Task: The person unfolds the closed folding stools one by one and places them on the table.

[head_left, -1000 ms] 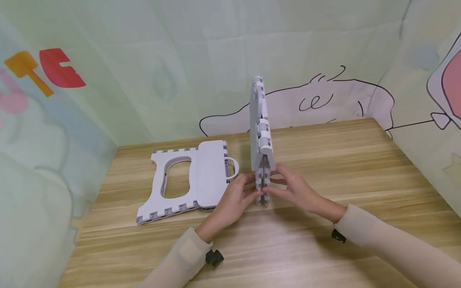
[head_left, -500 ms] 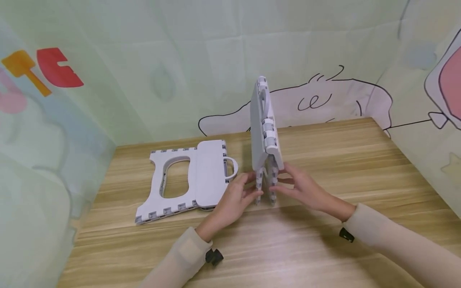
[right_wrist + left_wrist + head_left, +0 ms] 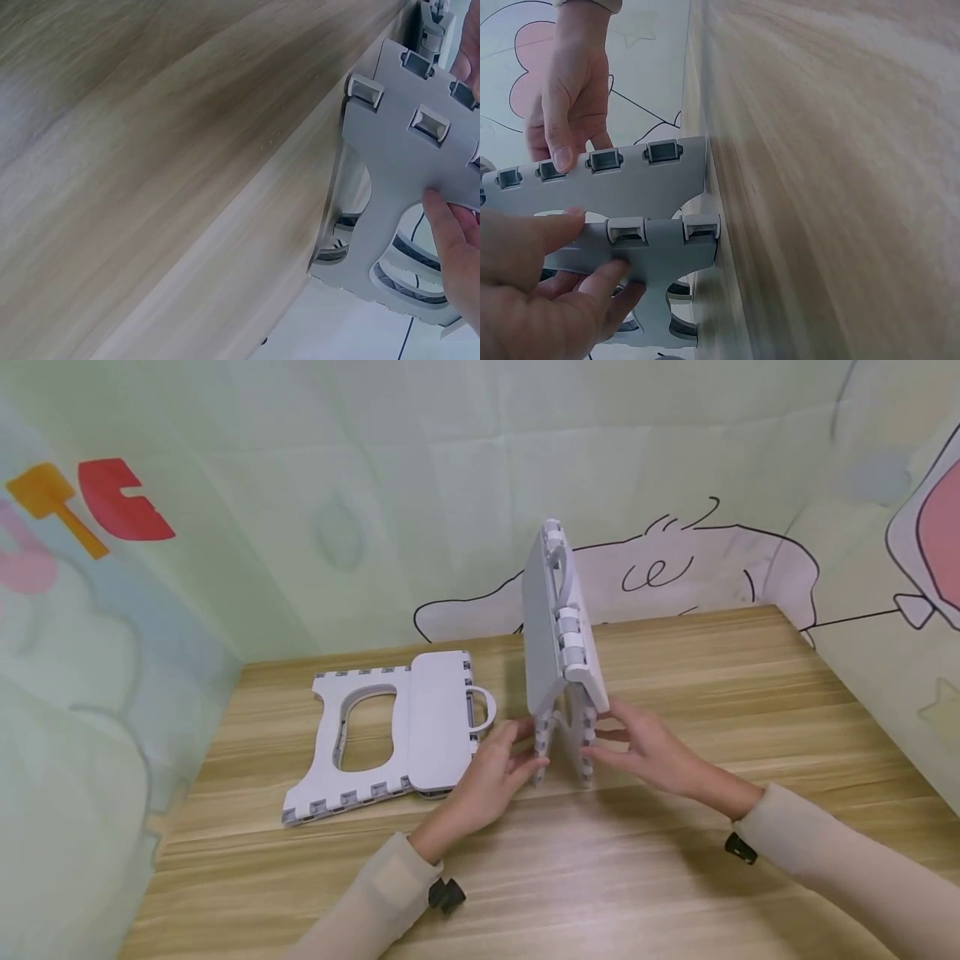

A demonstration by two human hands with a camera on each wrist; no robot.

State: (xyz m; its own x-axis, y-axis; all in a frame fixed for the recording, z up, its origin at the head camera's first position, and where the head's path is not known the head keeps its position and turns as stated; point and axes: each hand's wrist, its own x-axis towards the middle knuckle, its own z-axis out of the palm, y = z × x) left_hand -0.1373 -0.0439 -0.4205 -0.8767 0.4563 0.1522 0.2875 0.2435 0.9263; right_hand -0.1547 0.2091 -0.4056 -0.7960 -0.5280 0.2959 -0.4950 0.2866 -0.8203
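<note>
In the head view, a folding stool [image 3: 551,639] stands on the bench [image 3: 585,877], partly unfolded like a narrow tent. Its hinged ridge is uppermost and runs away from the person toward the wall [image 3: 405,543]; the legs point down, and the loop handle [image 3: 566,581] sits along the ridge. The left hand [image 3: 489,775] pinches the near edge of the left leg panel, and the right hand [image 3: 652,752] that of the right one, so the stool lies between the two sets of fingers. A second ago the leg panels were almost together; now a clear gap separates them. The right hand has moved outward with its panel, while the left hand has barely shifted. A second stool [image 3: 442,718] lies folded flat to the left, as before, its handle toward the standing one.

In the left wrist view, the left hand's fingers wrap the notched edge of one leg panel; beyond the gap, the right hand's thumb lies on the other panel's edge. The feet meet the bench.

In the right wrist view, a right-hand finger rests on the panel's flat face, beside its cut-out.
</note>
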